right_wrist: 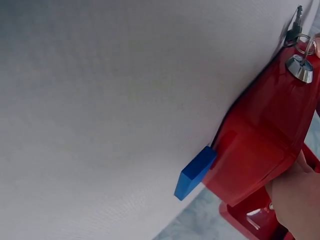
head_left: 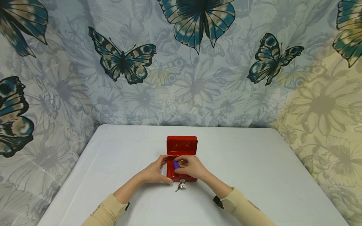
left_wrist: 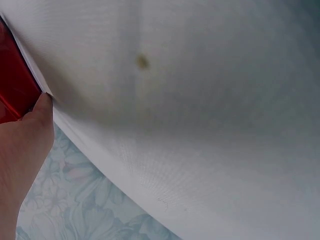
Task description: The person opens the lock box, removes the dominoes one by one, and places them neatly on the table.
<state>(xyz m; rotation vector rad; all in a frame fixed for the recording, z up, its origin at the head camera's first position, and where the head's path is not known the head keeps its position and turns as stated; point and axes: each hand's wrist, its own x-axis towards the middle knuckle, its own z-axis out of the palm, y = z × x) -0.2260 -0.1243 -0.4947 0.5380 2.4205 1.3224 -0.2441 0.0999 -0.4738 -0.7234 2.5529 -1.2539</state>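
The purple block point(head_left: 176, 165) lies just left of our right hand point(head_left: 193, 166), whose fingers pinch it, the thumb toward the near side. We see its long axis run roughly front to back, slightly aslant, over the base of the red box point(head_left: 171, 174); we cannot tell whether it touches the floor inside. The raised lid point(head_left: 182, 140) stands beyond it. Our left hand point(head_left: 154, 172), farther from the block, holds the box's left side, thumb at the front corner and fingers farther back. On the worktop point(head_left: 243, 163), a blue block point(right_wrist: 195, 172) sits just beside the box's right side. Keys point(head_left: 178, 188) hang at its front lock point(right_wrist: 300, 69). We find no readable brand; dark marks on both sleeves point(head_left: 104, 210) are too small to read.
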